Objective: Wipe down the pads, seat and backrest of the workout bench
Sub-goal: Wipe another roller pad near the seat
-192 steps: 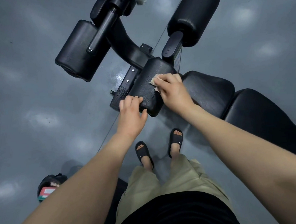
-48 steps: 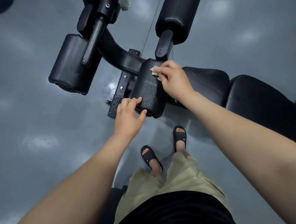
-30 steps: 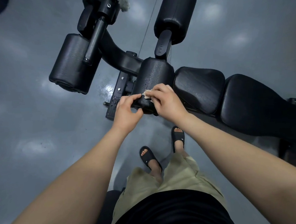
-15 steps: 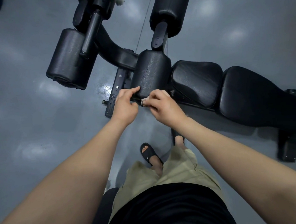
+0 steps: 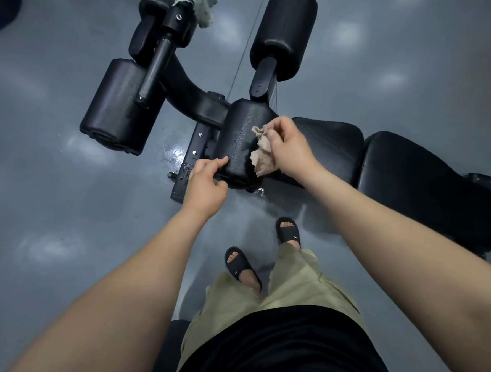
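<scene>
Grey floor (image 5: 53,212) underfoot; my left hand (image 5: 205,188) grips the black padded roller (image 5: 241,134), right hand (image 5: 291,148) pinches a crumpled beige rag (image 5: 262,156).

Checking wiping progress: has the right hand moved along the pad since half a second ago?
Yes. The right hand, holding the cloth, moved up the pad from its near end, beside the left hand, to its seat-side edge.
</scene>
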{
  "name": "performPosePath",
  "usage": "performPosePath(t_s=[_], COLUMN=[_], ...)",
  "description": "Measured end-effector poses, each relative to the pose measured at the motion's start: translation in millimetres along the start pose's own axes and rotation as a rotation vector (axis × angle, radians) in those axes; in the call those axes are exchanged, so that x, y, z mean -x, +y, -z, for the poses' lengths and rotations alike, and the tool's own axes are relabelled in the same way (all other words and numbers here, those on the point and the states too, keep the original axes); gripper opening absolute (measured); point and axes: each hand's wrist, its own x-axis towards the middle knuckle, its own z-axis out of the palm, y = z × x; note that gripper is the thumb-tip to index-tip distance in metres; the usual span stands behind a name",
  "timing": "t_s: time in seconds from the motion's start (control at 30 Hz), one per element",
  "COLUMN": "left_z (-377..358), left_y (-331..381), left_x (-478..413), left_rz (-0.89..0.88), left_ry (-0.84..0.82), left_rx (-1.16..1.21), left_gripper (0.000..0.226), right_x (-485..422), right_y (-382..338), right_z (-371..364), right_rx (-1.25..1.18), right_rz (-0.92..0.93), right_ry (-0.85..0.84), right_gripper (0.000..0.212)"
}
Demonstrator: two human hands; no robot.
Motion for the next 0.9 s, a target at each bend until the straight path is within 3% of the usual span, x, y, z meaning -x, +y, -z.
performPosePath(t_s=[0.17,0.33,0.43,0.53,0.63,0.77,0.9], left_z=[-3,-7,-12,-18,-21,-25,-27], left_y=[5,12,14,14,19,20,27], left_x=[-1,-1,-3,-5,-7,-8,-6], left_rz=[0.057,0.105,0.128,0.150,0.185,0.211,0.245], left_ry=[0.033,0.081,0.128,0.185,0.236,0.272,0.291], left_rx=[-0.010,0.056,0.069,0.081,0.105,0.142,0.169], left_gripper=[0.055,0.057,0.053,0.057,0.060,0.057,0.053], right_x=[-45,-58,-55,-45,-47,-66,-80], right_y=[-4,10,15,19,31,31,14], right_z=[1,3,2,9,21,29,35], right_rx=[-0.053,0.262,0.300,0.267,0.321,0.398,0.434], right_rz=[-0.059,-0.021,0.030,0.080,0.244,0.453,0.419], right_ry=[0.074,0.055,-0.013,-0.194,-0.328,-0.342,-0.342], right_gripper=[0.002,0.009,0.020,0.044,0.057,0.031,0.027])
